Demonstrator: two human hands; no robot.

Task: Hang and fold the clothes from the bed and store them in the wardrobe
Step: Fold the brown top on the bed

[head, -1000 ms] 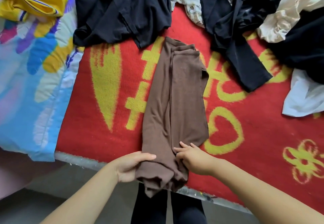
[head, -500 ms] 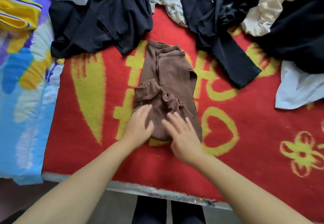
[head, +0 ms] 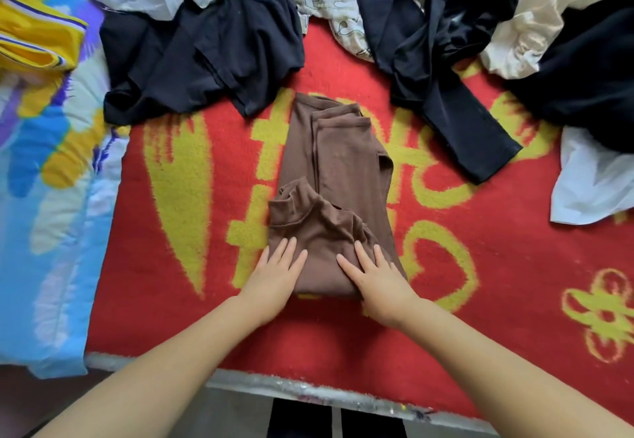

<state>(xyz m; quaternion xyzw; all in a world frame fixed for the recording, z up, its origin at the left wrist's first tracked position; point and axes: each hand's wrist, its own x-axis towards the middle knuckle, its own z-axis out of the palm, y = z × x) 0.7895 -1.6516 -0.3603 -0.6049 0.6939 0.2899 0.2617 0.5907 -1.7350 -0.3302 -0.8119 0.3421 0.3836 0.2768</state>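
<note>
Both bare arms reach forward; left hand (head: 274, 274) and right hand (head: 379, 279) lie flat, palms down, fingers straight, side by side

Yellow garment (head: 37, 36) cut by left edge

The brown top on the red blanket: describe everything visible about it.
The brown top is a plain, soft knit-looking garment with a high collar, lying on the red blanket near the bed's front edge. It is folded lengthwise into a narrow strip, and its near end is folded up over the middle, so the collar lies on top, slightly rumpled. The left hand and right hand press flat on the folded part. It touches no other clothes.
</note>
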